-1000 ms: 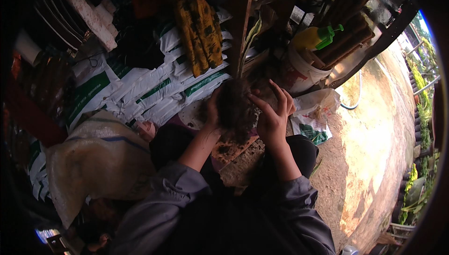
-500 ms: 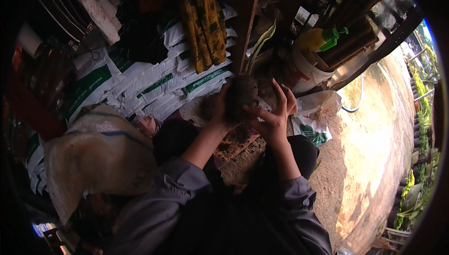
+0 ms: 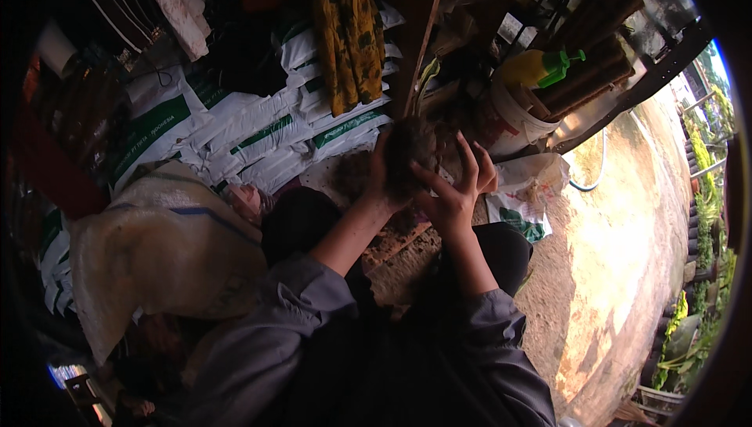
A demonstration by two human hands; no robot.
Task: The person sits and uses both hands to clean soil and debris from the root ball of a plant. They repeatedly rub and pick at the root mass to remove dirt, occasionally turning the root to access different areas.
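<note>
Stacked white sacks [image 3: 258, 137] behind, left hand [image 3: 381, 184] and right hand [image 3: 454, 192], each grip clasping dark soil clump [image 3: 409, 151], white bucket [image 3: 513, 125] beside.

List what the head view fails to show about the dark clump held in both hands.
- Dark clump: soil, roots or a pot, cannot tell; dim and blurred.
- Left hand: its fingers are behind the clump.
- Right hand: its palm side faces away, so contact is hidden.
- Yellow spray bottle: its base is hidden in the white bucket.
</note>
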